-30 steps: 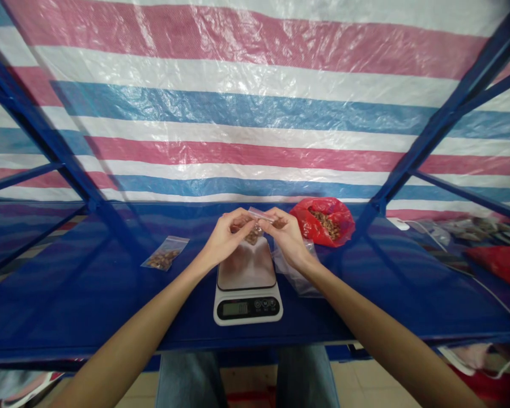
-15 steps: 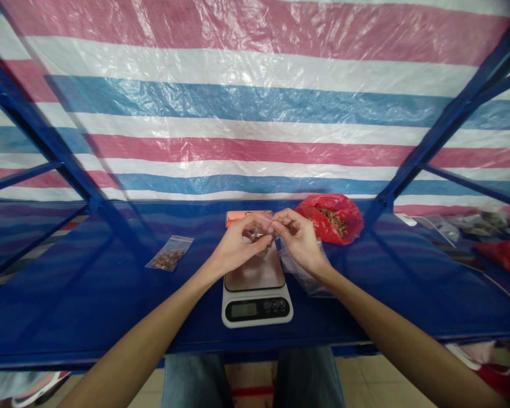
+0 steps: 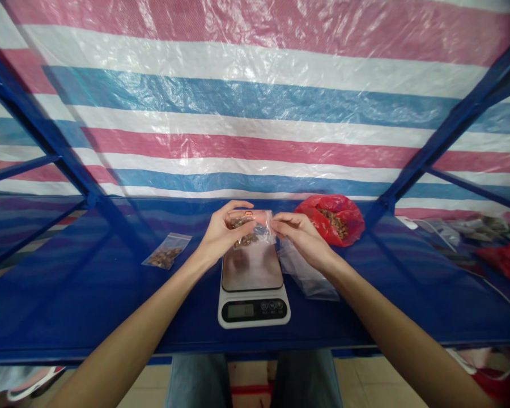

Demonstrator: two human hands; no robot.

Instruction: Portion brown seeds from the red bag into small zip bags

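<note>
Above the far end of the kitchen scale, both hands hold a small clear zip bag with brown pieces in its left part. My left hand grips the filled end, thumb in front and fingers behind. The thumb and fingertips of my right hand pinch the bag's right edge, where the zip seems to run. The scale's metal plate carries nothing that I can see, and its display is faint. Behind the bag an orange item is partly hidden.
A filled zip bag lies on the blue table at left. An open red bag of brown pieces stands at back right. Clear plastic bags lie right of the scale. Blue frame posts rise at both sides before a striped sheet.
The small bag, bunched between my hands before, is now stretched out sideways. My left hand has shifted slightly left and up, and my right hand has moved to the bag's right edge.
</note>
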